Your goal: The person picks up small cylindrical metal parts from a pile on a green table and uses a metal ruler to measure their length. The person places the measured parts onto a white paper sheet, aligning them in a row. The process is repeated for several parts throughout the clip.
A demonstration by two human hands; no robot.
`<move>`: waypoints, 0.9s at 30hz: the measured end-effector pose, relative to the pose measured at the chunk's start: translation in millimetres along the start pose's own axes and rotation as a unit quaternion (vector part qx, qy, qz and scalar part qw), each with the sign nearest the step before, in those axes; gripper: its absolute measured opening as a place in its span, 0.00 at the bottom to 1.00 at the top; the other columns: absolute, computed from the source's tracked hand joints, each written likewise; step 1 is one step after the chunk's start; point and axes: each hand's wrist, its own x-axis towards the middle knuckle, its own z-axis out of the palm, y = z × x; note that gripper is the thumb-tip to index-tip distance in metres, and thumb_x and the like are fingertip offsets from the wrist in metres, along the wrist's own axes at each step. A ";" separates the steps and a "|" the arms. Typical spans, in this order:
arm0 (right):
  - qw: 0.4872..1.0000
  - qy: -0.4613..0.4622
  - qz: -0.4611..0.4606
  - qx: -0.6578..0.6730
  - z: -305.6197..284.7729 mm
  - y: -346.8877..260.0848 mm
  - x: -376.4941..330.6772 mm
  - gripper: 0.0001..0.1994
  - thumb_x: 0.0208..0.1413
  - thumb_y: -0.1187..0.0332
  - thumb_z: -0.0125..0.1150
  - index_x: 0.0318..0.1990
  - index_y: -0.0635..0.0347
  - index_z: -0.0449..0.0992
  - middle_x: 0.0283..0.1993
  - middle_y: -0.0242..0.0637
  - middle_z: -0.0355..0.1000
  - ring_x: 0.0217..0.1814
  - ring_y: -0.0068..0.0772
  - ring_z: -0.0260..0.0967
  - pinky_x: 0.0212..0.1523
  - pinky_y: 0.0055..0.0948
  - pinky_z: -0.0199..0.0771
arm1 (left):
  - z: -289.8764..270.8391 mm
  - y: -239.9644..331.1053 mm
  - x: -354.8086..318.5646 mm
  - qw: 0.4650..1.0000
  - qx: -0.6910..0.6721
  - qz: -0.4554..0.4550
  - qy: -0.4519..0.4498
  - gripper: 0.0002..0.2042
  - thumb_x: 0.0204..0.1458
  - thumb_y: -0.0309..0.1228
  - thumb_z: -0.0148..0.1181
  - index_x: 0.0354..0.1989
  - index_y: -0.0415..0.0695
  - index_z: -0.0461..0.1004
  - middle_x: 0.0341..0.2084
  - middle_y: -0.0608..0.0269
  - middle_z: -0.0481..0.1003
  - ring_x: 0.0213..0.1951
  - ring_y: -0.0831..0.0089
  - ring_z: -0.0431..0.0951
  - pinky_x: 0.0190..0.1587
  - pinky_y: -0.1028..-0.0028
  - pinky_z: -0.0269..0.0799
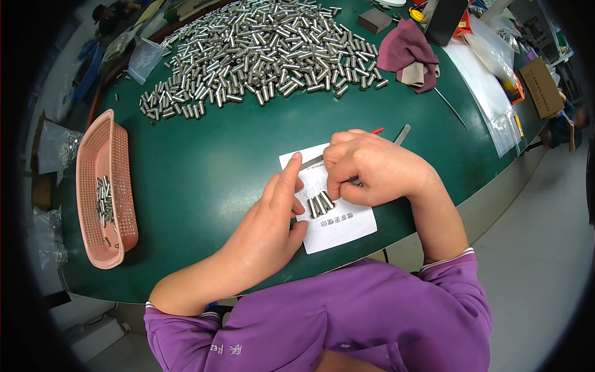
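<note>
A white printed paper sheet (338, 226) lies on the green table (211, 155) in front of me. A few short metal pins (320, 204) lie side by side on it. My left hand (273, 226) rests on the sheet's left edge, index finger stretched out and pressing the paper, nothing in it. My right hand (372, 167) is curled over the sheet's upper part, fingertips pinched right at the pins; its fingers hide what they pinch. A metal ruler (401, 134) and a red pen tip (377, 130) stick out behind that hand.
A large heap of metal pins (266, 49) covers the table's far side. A pink perforated basket (105, 189) with several pins stands at the left. A maroon cloth (409, 53), a dark block (374, 20), plastic bags (489, 68) and a cardboard box (540, 87) lie at the far right.
</note>
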 end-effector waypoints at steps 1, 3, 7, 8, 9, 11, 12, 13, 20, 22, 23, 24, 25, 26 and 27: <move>1.000 -0.001 0.000 -0.001 0.2 -0.2 0.1 0.06 0.35 0.74 0.54 0.21 0.54 0.78 0.24 0.29 0.66 0.34 0.36 0.63 0.39 0.33 0.65 | -0.2 0.2 0.0 1.000 0.001 0.000 -0.001 0.44 0.42 0.14 0.58 0.68 0.41 0.40 0.46 0.51 0.63 0.37 0.68 0.74 0.42 0.71 0.73; 1.000 0.001 -0.003 0.002 1.8 0.5 0.2 0.06 0.35 0.74 0.54 0.21 0.54 0.78 0.24 0.29 0.66 0.34 0.36 0.63 0.39 0.33 0.65 | -0.7 0.8 -0.2 1.000 0.003 -0.001 -0.004 0.44 0.42 0.14 0.59 0.68 0.41 0.40 0.46 0.51 0.63 0.37 0.68 0.74 0.42 0.71 0.73; 1.000 0.001 -0.006 0.007 2.2 1.0 0.9 0.06 0.35 0.74 0.54 0.21 0.54 0.78 0.24 0.29 0.66 0.34 0.36 0.63 0.38 0.33 0.65 | -1.6 0.9 0.3 1.000 0.008 0.001 -0.006 0.44 0.42 0.14 0.59 0.67 0.41 0.40 0.46 0.52 0.63 0.37 0.68 0.73 0.42 0.71 0.73; 1.000 0.000 -0.005 0.010 2.3 0.7 1.0 0.06 0.35 0.74 0.54 0.21 0.54 0.78 0.24 0.29 0.66 0.34 0.36 0.63 0.38 0.33 0.65 | -2.0 1.4 0.3 1.000 0.011 0.002 -0.007 0.44 0.42 0.14 0.59 0.67 0.40 0.40 0.45 0.52 0.63 0.37 0.69 0.73 0.42 0.71 0.73; 1.000 -0.002 -0.004 0.012 2.4 0.5 1.1 0.06 0.35 0.75 0.54 0.21 0.54 0.78 0.24 0.29 0.66 0.34 0.36 0.63 0.38 0.33 0.65 | -2.2 1.9 0.3 1.000 0.014 0.002 -0.008 0.44 0.42 0.14 0.59 0.67 0.40 0.40 0.45 0.52 0.63 0.36 0.69 0.73 0.42 0.71 0.73; 1.000 -0.004 -0.004 0.015 2.8 0.5 1.2 0.06 0.35 0.75 0.54 0.21 0.54 0.78 0.24 0.30 0.66 0.34 0.36 0.63 0.38 0.33 0.65 | -2.2 2.3 0.3 1.000 0.013 -0.002 -0.009 0.44 0.42 0.14 0.59 0.67 0.40 0.41 0.45 0.52 0.63 0.36 0.69 0.73 0.42 0.71 0.73; 1.000 -0.005 -0.005 0.015 3.5 0.9 1.1 0.06 0.35 0.75 0.54 0.21 0.54 0.78 0.24 0.30 0.66 0.34 0.36 0.63 0.38 0.33 0.65 | -2.3 2.4 0.3 1.000 0.012 -0.005 -0.009 0.44 0.42 0.14 0.59 0.67 0.40 0.41 0.45 0.52 0.63 0.36 0.69 0.73 0.42 0.71 0.73; 1.000 -0.005 -0.005 0.015 3.8 1.2 1.0 0.06 0.35 0.75 0.54 0.21 0.54 0.78 0.24 0.30 0.66 0.34 0.36 0.63 0.38 0.33 0.65 | -2.3 2.2 0.3 1.000 0.013 -0.002 -0.009 0.44 0.42 0.14 0.59 0.67 0.40 0.41 0.45 0.52 0.63 0.36 0.69 0.73 0.42 0.71 0.73; 1.000 -0.004 -0.015 0.019 3.8 1.1 1.6 0.06 0.35 0.74 0.54 0.22 0.54 0.78 0.24 0.30 0.66 0.33 0.36 0.63 0.38 0.33 0.65 | -2.8 1.2 0.4 1.000 0.016 -0.001 -0.009 0.43 0.42 0.14 0.60 0.67 0.39 0.41 0.44 0.52 0.64 0.36 0.69 0.73 0.41 0.71 0.73; 1.000 -0.003 -0.020 0.022 4.0 1.3 2.1 0.06 0.35 0.74 0.54 0.22 0.54 0.78 0.24 0.30 0.66 0.33 0.36 0.63 0.38 0.33 0.65 | -2.9 1.1 0.2 1.000 0.020 -0.001 -0.010 0.43 0.41 0.15 0.60 0.67 0.39 0.42 0.44 0.53 0.64 0.36 0.69 0.73 0.41 0.71 0.73; 1.000 -0.001 -0.021 0.022 4.4 1.6 1.9 0.07 0.35 0.74 0.54 0.22 0.54 0.78 0.24 0.30 0.66 0.33 0.36 0.63 0.38 0.33 0.65 | -2.9 1.2 0.2 1.000 0.023 -0.002 -0.012 0.43 0.41 0.15 0.61 0.67 0.39 0.42 0.44 0.53 0.64 0.36 0.68 0.73 0.41 0.71 0.73; 0.999 0.000 -0.023 0.023 4.9 1.9 1.6 0.07 0.35 0.74 0.54 0.22 0.54 0.78 0.24 0.30 0.66 0.33 0.36 0.63 0.38 0.33 0.66 | -2.9 1.3 0.3 1.000 0.027 -0.003 -0.014 0.43 0.41 0.15 0.61 0.66 0.39 0.43 0.43 0.53 0.64 0.35 0.68 0.72 0.41 0.71 0.73; 0.999 0.002 -0.024 0.023 5.1 1.9 1.4 0.07 0.35 0.74 0.54 0.22 0.54 0.78 0.24 0.30 0.66 0.33 0.36 0.63 0.38 0.33 0.66 | -2.5 1.3 0.2 1.000 0.027 -0.002 -0.010 0.42 0.41 0.15 0.61 0.65 0.39 0.45 0.43 0.53 0.64 0.35 0.68 0.72 0.41 0.72 0.73; 0.999 0.003 -0.024 0.023 5.2 1.8 1.5 0.07 0.35 0.74 0.54 0.22 0.54 0.78 0.24 0.30 0.66 0.33 0.36 0.63 0.38 0.33 0.66 | -2.0 1.3 -0.1 1.000 0.027 -0.002 -0.006 0.40 0.41 0.16 0.62 0.64 0.38 0.47 0.43 0.53 0.64 0.35 0.68 0.72 0.40 0.72 0.73; 0.999 0.004 -0.025 0.023 5.3 1.7 1.7 0.07 0.35 0.74 0.54 0.22 0.54 0.78 0.24 0.30 0.66 0.33 0.36 0.63 0.37 0.33 0.66 | -1.6 1.2 -0.2 1.000 0.027 -0.002 -0.002 0.39 0.41 0.16 0.62 0.63 0.38 0.49 0.43 0.53 0.64 0.35 0.68 0.72 0.40 0.72 0.73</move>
